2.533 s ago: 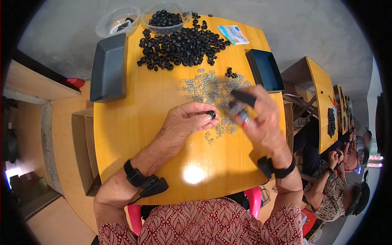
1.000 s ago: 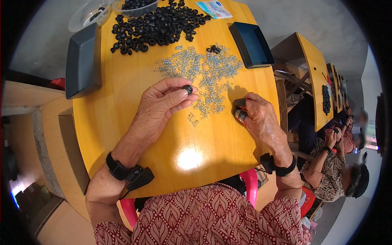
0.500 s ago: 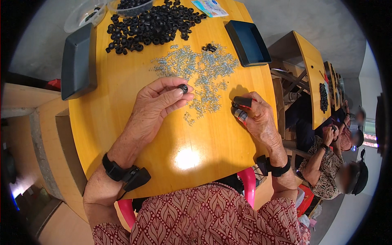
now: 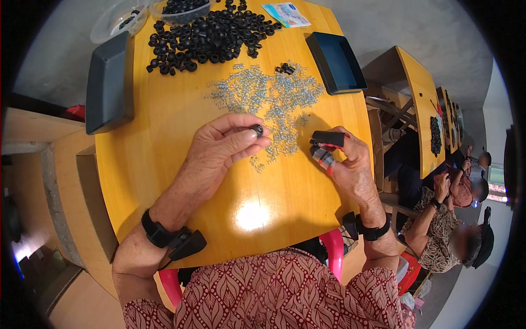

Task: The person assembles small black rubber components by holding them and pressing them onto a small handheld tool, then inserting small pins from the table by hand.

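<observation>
My left hand (image 4: 224, 140) is closed, pinching a small round black part (image 4: 256, 130) with a hole in its face between thumb and fingertips. It hovers at the left edge of a spread of tiny clear pieces (image 4: 241, 90). To the right, my right hand (image 4: 350, 164) has dark coverings with red edges on its thumb and forefinger. Those two fingers are bent close together, and whatever lies between their tips is too small to make out. A few black parts (image 4: 284, 68) lie among the clear pieces.
Beyond lies a big heap of black parts (image 4: 211, 38) beside clear plastic tubs (image 4: 186, 15). Dark trays stand at the left (image 4: 109, 82) and right (image 4: 337, 63) table edges. A printed packet (image 4: 287, 15) lies at the back. Other people sit at tables on the right.
My left hand has moved slightly right with the black part, whose holed face has turned a little. The right fingers have shifted slightly. The whole table sits a little lower and further right in view.
</observation>
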`<state>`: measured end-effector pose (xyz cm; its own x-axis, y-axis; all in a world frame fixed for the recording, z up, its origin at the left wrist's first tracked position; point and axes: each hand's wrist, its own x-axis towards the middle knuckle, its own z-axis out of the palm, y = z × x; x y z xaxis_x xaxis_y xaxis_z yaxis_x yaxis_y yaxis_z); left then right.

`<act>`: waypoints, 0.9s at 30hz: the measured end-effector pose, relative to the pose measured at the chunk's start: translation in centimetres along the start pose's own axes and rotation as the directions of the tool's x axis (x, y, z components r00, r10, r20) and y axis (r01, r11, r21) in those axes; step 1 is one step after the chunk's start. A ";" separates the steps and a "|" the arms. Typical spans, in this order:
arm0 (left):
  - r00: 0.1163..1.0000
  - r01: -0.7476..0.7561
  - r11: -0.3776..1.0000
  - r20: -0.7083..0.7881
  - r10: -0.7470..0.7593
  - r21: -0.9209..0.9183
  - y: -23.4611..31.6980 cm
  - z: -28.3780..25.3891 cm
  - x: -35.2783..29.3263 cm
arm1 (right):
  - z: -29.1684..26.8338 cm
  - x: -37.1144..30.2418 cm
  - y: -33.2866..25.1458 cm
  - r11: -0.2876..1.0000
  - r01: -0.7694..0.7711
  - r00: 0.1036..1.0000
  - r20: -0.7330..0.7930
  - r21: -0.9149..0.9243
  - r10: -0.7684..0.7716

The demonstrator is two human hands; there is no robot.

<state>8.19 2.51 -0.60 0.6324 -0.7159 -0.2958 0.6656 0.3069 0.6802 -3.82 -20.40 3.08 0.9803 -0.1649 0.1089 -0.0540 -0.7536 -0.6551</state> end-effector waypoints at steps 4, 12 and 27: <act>0.998 0.053 0.999 0.023 -0.053 0.007 -0.4 0.5 -0.2 | 0.8 0.8 -1.8 0.978 0.121 0.993 -0.011 0.172 -0.121; 0.999 0.006 0.999 0.053 -0.008 0.035 -1.3 0.3 -0.2 | 1.9 2.4 -3.1 0.931 0.348 0.938 0.045 -0.109 -0.345; 0.999 0.007 0.999 0.046 -0.009 0.033 -1.6 0.3 -0.1 | 2.8 1.9 -3.5 0.974 0.220 0.974 -0.074 0.060 -0.216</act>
<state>6.91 1.87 -1.48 0.6078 -0.7465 -0.2706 0.6569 0.2812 0.6996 -1.27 -16.27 3.48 0.9520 -0.0450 0.3027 0.1747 -0.7322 -0.6583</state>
